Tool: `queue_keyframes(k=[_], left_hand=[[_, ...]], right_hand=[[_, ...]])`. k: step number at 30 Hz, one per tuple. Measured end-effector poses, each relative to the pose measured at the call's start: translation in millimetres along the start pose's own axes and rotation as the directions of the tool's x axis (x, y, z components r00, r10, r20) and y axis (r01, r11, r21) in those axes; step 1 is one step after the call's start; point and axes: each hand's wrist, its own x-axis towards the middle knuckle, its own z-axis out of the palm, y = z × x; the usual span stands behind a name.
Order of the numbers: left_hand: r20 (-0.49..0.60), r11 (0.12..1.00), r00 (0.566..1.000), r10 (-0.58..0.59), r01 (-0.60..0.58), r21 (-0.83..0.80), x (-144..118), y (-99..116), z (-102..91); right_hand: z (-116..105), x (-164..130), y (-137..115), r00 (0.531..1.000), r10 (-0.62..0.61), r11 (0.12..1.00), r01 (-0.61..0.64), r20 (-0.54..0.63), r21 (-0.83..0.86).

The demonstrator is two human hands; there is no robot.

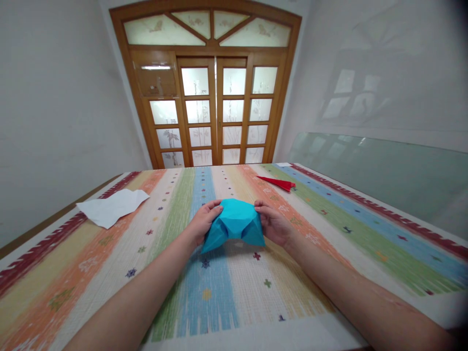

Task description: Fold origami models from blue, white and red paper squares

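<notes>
white walls and one arched wooden door [210,97] with frosted panes fill the upper half of the frame. below it one table under a striped cloth [109,263] takes up the whole lower half, its far edge just under the door, its left and right edges running off toward the lower corners. wide bare cloth lies open on both sides of the arms and along the near edge. one white sheet of paper [111,207] lies at centre left near the left edge. one folded blue paper shape [234,224] sits at the centre of the frame, its lower points on the cloth. one small red folded paper [278,183] lies right of centre toward the far edge. two hands: left hand [203,224] and right hand [272,224] each pinch a side of the blue shape.
</notes>
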Motion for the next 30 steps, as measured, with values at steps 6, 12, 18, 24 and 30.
queue_keyframes(k=[6,12,18,24,30], left_hand=[[0.010,0.998,1.000,0.027,-0.026,-0.057,3,-1,-2.0],[0.073,1.000,0.997,-0.014,0.014,-0.002,1,7,-8.4],[0.155,0.979,0.984,-0.093,0.063,0.193,0,16,-19.2],[0.062,0.935,0.994,-0.086,0.060,0.349,2,15,-22.7],[0.147,0.981,0.970,-0.192,0.185,0.056,3,14,-29.3]], right_hand=[[3,-3,-1,0.995,0.010,1.000,-0.011,0.096,0.010],[-4,0,7,0.947,0.208,0.974,-0.176,0.246,-0.144],[-6,1,5,0.948,0.260,0.941,-0.206,0.183,-0.268],[0,-3,3,0.984,0.153,0.942,-0.117,0.091,-0.315],[-3,2,4,0.997,0.072,0.981,-0.064,0.040,-0.183]])
